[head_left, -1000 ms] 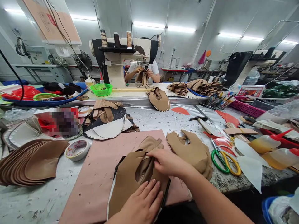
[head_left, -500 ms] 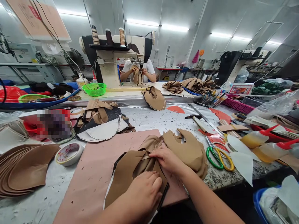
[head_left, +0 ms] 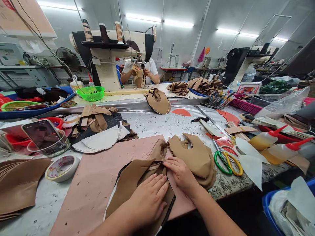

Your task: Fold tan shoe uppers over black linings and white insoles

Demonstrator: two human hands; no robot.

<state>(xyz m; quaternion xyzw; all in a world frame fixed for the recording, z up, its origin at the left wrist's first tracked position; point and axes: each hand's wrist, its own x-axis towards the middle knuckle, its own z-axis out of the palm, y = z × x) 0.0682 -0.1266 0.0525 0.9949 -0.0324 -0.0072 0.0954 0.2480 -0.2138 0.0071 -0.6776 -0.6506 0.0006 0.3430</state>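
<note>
A brown shoe upper point(head_left: 126, 178) with a black and white lining edge lies in front of me on a pink sheet point(head_left: 85, 186). My left hand point(head_left: 151, 195) rests flat on its near part, fingers stretched out. With its fingers extended, my right hand point(head_left: 180, 173) presses on the seam at the upper's right edge; its thumb is mostly hidden. Folded fabric point(head_left: 158, 150) bunches up beyond my fingertips. Just right of it lies a stack of similar brown pieces point(head_left: 194, 157).
Scissors point(head_left: 227, 162), a hammer point(head_left: 201, 120) and glue bottles point(head_left: 267, 139) lie to the right. On the left are a tape roll point(head_left: 62, 167), brown leather pieces point(head_left: 22, 183) and a propped phone point(head_left: 44, 136). A person point(head_left: 140, 72) works at a sewing machine point(head_left: 105, 65) opposite.
My left hand has flattened, its fingers straightening over the upper. My right fingers have slid slightly down along the seam. The camera view has shifted a little to the right.
</note>
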